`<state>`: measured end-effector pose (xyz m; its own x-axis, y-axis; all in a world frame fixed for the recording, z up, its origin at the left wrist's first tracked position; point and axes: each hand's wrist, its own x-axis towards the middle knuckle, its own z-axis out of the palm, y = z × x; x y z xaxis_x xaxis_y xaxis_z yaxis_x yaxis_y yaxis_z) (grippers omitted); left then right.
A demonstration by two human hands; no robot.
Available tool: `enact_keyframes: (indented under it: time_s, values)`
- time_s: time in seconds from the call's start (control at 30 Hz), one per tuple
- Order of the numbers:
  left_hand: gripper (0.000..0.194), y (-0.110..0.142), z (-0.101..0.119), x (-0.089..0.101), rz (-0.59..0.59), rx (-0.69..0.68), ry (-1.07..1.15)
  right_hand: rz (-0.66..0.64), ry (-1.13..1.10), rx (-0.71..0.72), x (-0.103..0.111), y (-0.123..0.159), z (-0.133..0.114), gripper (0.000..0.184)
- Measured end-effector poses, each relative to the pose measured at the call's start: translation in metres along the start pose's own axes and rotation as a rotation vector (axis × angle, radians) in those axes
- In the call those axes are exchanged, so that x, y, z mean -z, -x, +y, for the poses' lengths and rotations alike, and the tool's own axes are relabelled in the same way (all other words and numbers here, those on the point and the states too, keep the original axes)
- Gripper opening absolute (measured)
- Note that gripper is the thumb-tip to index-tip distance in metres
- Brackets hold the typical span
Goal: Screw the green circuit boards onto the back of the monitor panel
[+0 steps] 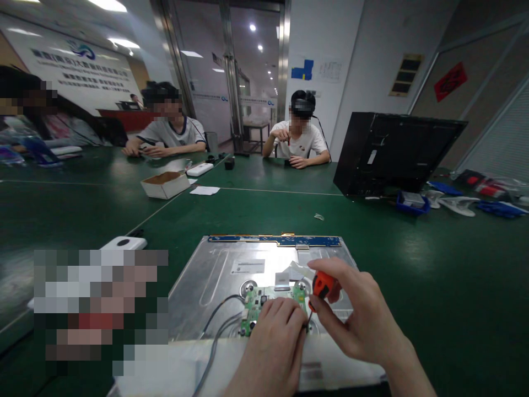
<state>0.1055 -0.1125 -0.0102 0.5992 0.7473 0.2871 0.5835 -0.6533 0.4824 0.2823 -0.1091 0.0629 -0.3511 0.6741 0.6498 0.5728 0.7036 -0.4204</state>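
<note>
A: On the green table (413,264), near edge, left to right — what first?

B: White device (123,242) with a dark round spot, just left of the metal panel (215,275). Grey cables (219,317) running from the near edge up to the green circuit board (258,303), fixed low on the panel.

A: Left hand (270,342)?

B: Closed loosely, fingers curled down onto the board's right end, pressing or steadying; nothing clearly gripped.

A: Right hand (355,314)?

B: Grasping the orange-handled screwdriver (321,286), thumb and fingers pinched round the handle, shaft slanting down toward the left fingertips at the board's edge. Tip hidden.

A: Step in hand, by judgement?

B: Likely working a screw at the board's right side. Next move likely calls for keeping the tip seated and upright in the screw, with the board held flat. Cannot tell whether loosening or tightening.

A: Elsewhere on the panel?

B: Blue strip board (275,240) along the far edge; white label (248,267); pale ribbon (295,270) near the middle.

A: Containers?

B: White cardboard box (165,184), open, farther back on the left; brown inside, contents not readable. Small blue tray (411,203) at right, by the black monitor shell (392,151); something pale in it, unclear.

A: Others?

B: Two seated people across the table, hands on their own small items.
</note>
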Motion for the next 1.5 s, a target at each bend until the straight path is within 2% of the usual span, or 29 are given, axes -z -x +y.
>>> enact_keyframes:
  time_s: [0.3, 0.67, 0.97, 1.5]
  values:
    - [0.021, -0.0008, 0.0020, 0.0034, -0.007, 0.015, 0.003, -0.011, 0.038, -0.001, -0.0020, 0.0010, 0.0018, 0.035]
    - [0.023, 0.0003, 0.0009, 0.0014, 0.022, -0.014, 0.013, -0.046, -0.022, -0.034, 0.0007, 0.0008, -0.0018, 0.049]
    - [0.023, 0.0004, -0.0004, -0.0006, 0.023, -0.015, 0.005, -0.032, -0.010, -0.031, 0.0003, 0.0010, -0.0032, 0.051]
    - [0.021, -0.0011, 0.0022, 0.0035, -0.017, 0.010, -0.022, -0.007, 0.013, 0.003, -0.0024, 0.0003, 0.0003, 0.041]
